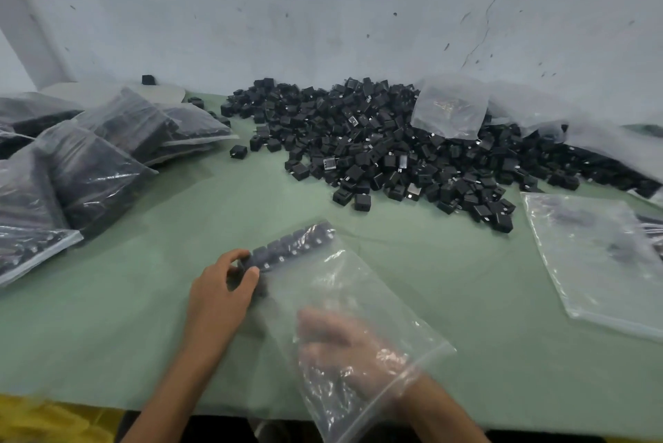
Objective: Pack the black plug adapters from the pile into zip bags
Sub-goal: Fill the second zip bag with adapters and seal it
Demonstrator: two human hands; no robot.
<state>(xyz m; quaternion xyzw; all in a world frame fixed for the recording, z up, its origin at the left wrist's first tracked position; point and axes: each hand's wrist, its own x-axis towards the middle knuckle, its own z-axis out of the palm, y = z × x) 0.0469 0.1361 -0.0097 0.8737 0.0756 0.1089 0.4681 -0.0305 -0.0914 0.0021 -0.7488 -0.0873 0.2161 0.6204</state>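
Head view: nearest, the right hand [344,345] shows only as a blur through the plastic of a zip bag [358,284]. I cannot tell whether its fingers grasp anything, or whether it is inside the bag or under it. The bag lies on the green table [143,317], running away and to the left. Just beyond, the left hand [219,288] curls thumb and fingers round the near end of a row of adapters [290,249] at the bag's far end. The row's long axis runs from that grip away to the upper right. Farther off, the pile [376,148] lies ahead and to the right, well apart from the bag. It is probably an easier reach for the right hand once that hand is free. Filled bags [93,170] lie far left.
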